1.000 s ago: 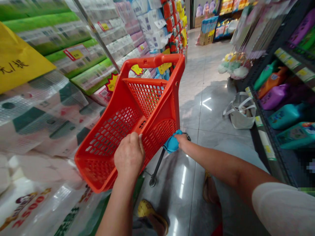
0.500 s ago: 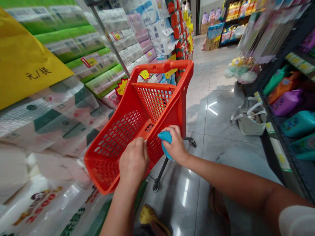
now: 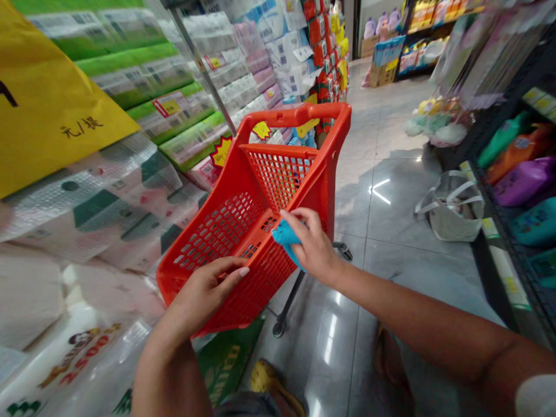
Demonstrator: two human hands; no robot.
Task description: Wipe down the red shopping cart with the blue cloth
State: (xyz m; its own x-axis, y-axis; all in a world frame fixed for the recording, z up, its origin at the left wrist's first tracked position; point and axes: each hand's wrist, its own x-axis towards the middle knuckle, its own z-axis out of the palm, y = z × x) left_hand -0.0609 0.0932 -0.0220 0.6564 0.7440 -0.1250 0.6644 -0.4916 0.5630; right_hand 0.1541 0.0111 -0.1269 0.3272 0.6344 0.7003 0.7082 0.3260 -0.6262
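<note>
A blue cloth [image 3: 285,244] is being held under the curled fingers [image 3: 295,217] of the right hand [image 3: 315,246] against the right wall of a red plastic shopping basket [image 3: 299,114]; the open, extended fingers [image 3: 234,271] of the left hand [image 3: 202,295] are being laid along its near wall. Wrapped paper packs [image 3: 95,197] are being displayed left of the basket.

Blue cloth [image 3: 284,240] partly hidden under the right hand [image 3: 315,246]; yellow sign [image 3: 56,98] cut off by the left edge; shelf labels [image 3: 538,101] too small to read.
</note>
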